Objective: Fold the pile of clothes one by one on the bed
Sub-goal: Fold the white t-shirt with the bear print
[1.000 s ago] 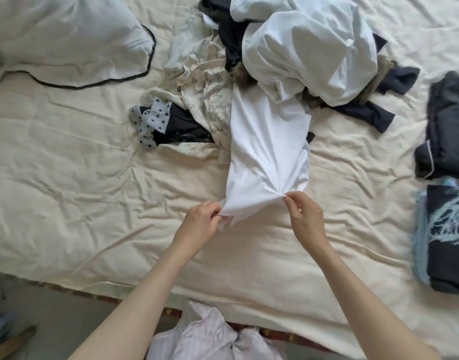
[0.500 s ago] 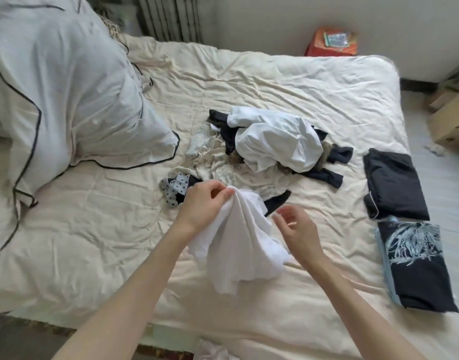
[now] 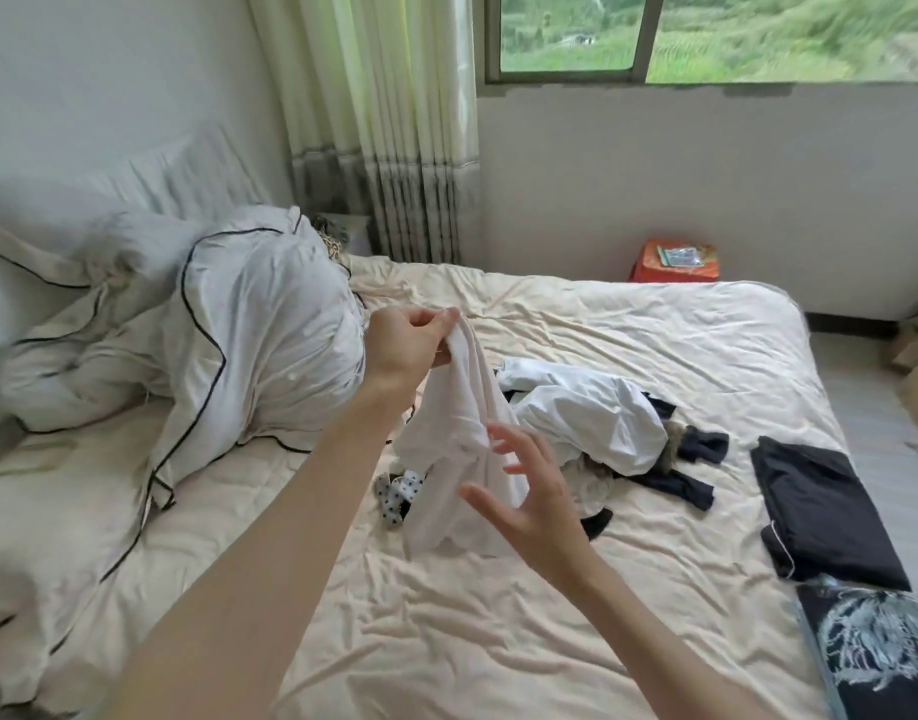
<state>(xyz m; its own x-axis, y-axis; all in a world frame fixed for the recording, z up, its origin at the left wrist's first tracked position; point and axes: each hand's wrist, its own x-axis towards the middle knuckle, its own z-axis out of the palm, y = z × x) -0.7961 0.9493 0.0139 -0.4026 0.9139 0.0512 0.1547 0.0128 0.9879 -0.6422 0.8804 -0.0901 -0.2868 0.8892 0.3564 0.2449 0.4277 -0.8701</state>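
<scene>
My left hand point(image 3: 407, 343) is raised over the bed and pinches the top of a white garment point(image 3: 459, 459), which hangs down bunched. My right hand point(image 3: 532, 498) is lower, fingers spread and straight beside the hanging cloth, holding nothing. Behind the garment lies the pile of clothes point(image 3: 597, 415): a white piece on top, dark navy pieces and a patterned cream one beneath, and a star-printed piece point(image 3: 394, 493) at its left edge. The bed point(image 3: 628, 330) has a wrinkled cream sheet.
Two folded dark garments lie at the bed's right edge: a plain navy one point(image 3: 820, 504) and one with a pale print point(image 3: 883, 652). A bundled white duvet with black piping point(image 3: 228, 350) fills the left. An orange box point(image 3: 675, 259) stands beyond the bed.
My left hand has lifted the white garment up off the pile. My right hand let go of it and opened. The camera tilted up to show the room.
</scene>
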